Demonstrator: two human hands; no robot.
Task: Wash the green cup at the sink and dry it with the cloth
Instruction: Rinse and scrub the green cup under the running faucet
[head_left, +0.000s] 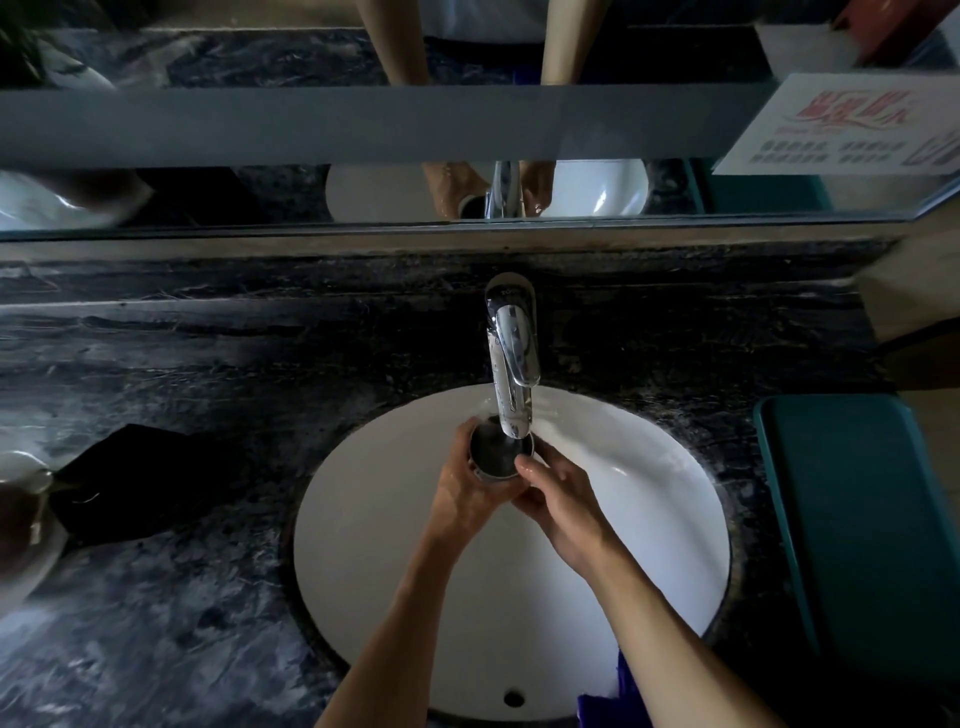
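Gripping the cup (500, 457) under the faucet (511, 358), left hand (470, 486) wraps it; right hand (558, 501) pinches its rim.

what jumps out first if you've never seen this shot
Two bare hands, left hand and right hand, grip a small cup under the chrome faucet spout, over the white oval sink. A dark cloth lies on the black marble counter, left of the sink.
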